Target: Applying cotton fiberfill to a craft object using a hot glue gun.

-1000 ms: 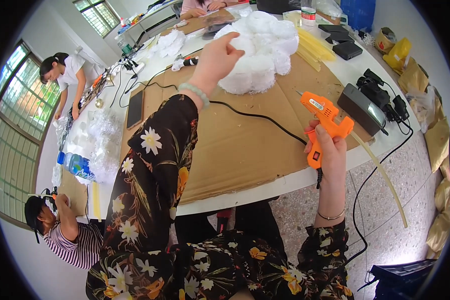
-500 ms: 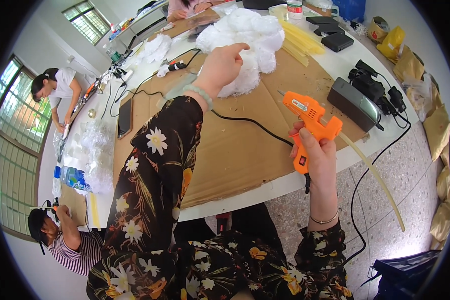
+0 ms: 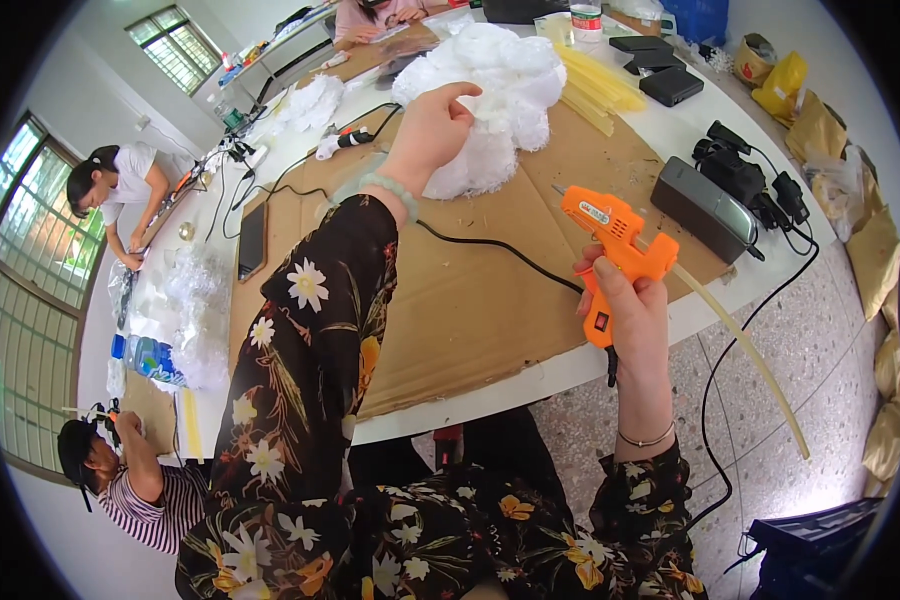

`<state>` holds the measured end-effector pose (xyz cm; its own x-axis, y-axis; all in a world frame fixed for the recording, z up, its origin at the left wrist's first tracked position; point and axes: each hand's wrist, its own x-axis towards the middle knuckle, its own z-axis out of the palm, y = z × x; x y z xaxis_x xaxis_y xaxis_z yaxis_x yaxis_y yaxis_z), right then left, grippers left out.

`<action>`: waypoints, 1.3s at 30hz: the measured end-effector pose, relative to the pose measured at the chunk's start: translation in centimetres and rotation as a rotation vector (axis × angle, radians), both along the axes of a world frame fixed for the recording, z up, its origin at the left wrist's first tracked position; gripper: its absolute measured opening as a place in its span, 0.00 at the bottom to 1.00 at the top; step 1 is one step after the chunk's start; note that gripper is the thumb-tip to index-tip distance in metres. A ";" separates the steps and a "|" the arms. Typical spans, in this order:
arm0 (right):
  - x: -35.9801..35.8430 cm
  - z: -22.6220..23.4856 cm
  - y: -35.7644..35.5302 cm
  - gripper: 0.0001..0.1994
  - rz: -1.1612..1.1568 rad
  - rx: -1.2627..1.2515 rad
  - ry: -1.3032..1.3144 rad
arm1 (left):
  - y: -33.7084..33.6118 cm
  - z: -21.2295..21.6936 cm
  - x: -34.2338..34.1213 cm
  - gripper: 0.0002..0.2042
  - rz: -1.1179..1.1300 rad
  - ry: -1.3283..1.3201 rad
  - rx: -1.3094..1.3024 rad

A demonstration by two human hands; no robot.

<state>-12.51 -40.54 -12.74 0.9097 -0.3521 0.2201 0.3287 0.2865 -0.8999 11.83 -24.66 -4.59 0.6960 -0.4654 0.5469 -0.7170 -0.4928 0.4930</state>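
In my right hand (image 3: pixel 625 305) is an orange hot glue gun (image 3: pixel 610 235), its nozzle pointing up and left over the cardboard. A long pale glue stick (image 3: pixel 740 345) sticks out of its back and hangs past the table edge. My left hand (image 3: pixel 432 135) reaches to the near left side of a fluffy white cloud-shaped piece (image 3: pixel 500 90). The index finger is bent over the white fluff and the other fingers are curled in. Whatever those fingers hold, if anything, is hidden behind the hand.
Brown cardboard (image 3: pixel 470 320) covers the table. Yellowish glue sticks (image 3: pixel 600 90), black boxes (image 3: pixel 670 85) and a dark grey case (image 3: pixel 705 210) lie right. At left are a phone (image 3: pixel 253 240), another glue gun (image 3: pixel 342 142) and a water bottle (image 3: pixel 148 358). Co-workers sit around the table.
My left hand has shifted slightly left and down, and its index finger is bent more than before. The glue gun in my right hand has barely moved.
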 end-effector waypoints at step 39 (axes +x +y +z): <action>18.3 2.8 2.1 0.14 0.011 0.278 -0.061 | -0.6 -2.7 -2.0 0.20 0.026 -0.029 -0.134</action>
<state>5.76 -38.49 -9.93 0.9019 -0.3968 0.1708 0.3753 0.5235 -0.7649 9.88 -25.23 -7.33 0.6897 -0.3688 0.6231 -0.7198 -0.4429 0.5346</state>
